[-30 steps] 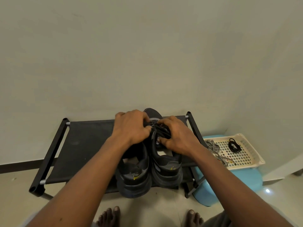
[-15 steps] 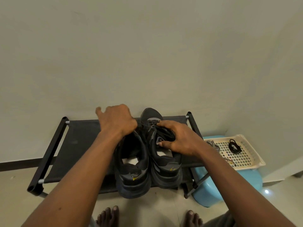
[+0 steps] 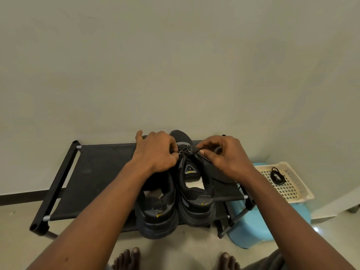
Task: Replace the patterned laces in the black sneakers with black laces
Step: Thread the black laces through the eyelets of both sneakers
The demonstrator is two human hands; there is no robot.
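OPERATOR: Hand status?

MANUAL: The right hand (image 3: 226, 158) pinches one run of the black lace (image 3: 191, 151) between thumb and forefinger. The left hand (image 3: 155, 151) has its fingers curled at the opposite eyelet row. It appears to grip the same lace there, but the contact itself is hidden.

OPERATOR: Location of the work?

MANUAL: The lace crosses the upper eyelets of the right-side sneaker (image 3: 194, 193). This stands just beside the left-side sneaker (image 3: 155, 213) on the black rack (image 3: 93, 172). A coiled spare lace (image 3: 277, 175) lies in the cream basket (image 3: 300, 191), which sits on the blue stool (image 3: 263, 232).

OPERATOR: Handling?

MANUAL: The lace is judged light, limp and thin. It is dark on dark, so easily lost to the eye. Grip close to the tip when threading. The shoe looks bulky and steady. Brace it at the tongue, not the toe.
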